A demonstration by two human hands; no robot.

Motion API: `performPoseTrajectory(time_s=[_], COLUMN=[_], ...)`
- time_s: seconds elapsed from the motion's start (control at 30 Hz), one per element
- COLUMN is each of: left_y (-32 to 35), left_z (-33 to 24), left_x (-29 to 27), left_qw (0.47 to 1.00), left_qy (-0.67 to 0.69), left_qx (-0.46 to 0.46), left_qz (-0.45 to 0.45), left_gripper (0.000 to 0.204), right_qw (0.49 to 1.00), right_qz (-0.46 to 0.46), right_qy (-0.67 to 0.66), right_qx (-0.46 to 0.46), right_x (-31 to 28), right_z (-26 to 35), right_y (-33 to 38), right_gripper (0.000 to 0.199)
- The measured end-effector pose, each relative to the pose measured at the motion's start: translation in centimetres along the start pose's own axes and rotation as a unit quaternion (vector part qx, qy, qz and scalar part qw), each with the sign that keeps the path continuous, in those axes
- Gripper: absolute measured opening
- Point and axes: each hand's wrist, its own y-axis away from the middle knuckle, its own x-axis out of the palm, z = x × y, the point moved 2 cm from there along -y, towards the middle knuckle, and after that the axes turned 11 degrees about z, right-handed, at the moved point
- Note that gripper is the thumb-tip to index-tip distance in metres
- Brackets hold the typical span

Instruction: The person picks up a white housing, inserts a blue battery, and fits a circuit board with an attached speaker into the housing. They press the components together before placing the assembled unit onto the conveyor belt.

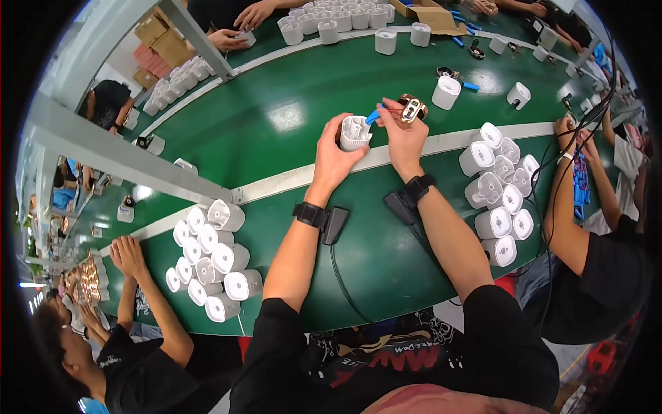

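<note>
My left hand [331,164] is wrapped round a white plastic housing [354,143], tilted so that its ribbed, hollow inside shows. In my right hand [407,143] a blue cylindrical battery [374,114] is pinched between thumb and fingers, its lower end at the housing's rim. A gold-rimmed part with a black and white middle [413,110] sits by my right fingers, and a thin red wire shows between it and the battery. Whether the battery's tip is inside the housing I cannot tell. Both wrists wear black bands with small cabled boxes.
White housings [224,257] stand clustered left of my forearms, more housings [497,224] on the right. A pale rail [448,143] crosses the green table [358,255]; beyond it stand a loose housing [446,93] and a battery [470,86]. A grey post [158,165] rises at left. Co-workers sit on both sides.
</note>
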Motion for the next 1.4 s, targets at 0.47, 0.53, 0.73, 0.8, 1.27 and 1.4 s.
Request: performPoseTrajectory(time_s=[0.47,0.53,0.73,0.8,1.27,1.4], left_y=[-0.1,0.0,-0.3,-0.3,-0.1,-0.2], left_z=[0.2,0.3,0.5,0.4,0.6,0.5], left_x=[-2.0,-2.1,-2.8,-2.6,-3.0,-2.8], left_qw=[0.986,0.983,0.969,0.967,0.972,0.975], left_qy=[0.128,0.149,0.205,0.217,0.202,0.195], left_qx=[-0.014,-0.014,-0.017,-0.021,-0.037,-0.022], left_qz=[0.104,0.108,0.137,0.134,0.118,0.107], left_gripper=[0.071,0.070,0.068,0.069,0.071,0.070], right_qw=[0.973,0.974,0.982,0.979,0.953,0.945], right_qz=[0.110,0.120,0.144,0.154,0.214,0.216], right_qy=[0.178,0.173,0.109,0.130,0.185,0.219], right_qx=[-0.095,-0.089,-0.052,-0.040,0.104,0.109], right_x=[0.9,0.8,1.0,0.8,1.2,1.5], right_z=[-0.1,0.1,-0.3,-0.2,-0.2,0.1], right_y=[0.2,0.2,0.1,0.3,0.3,0.3], right_gripper=[0.012,0.012,0.011,0.011,0.030,0.033])
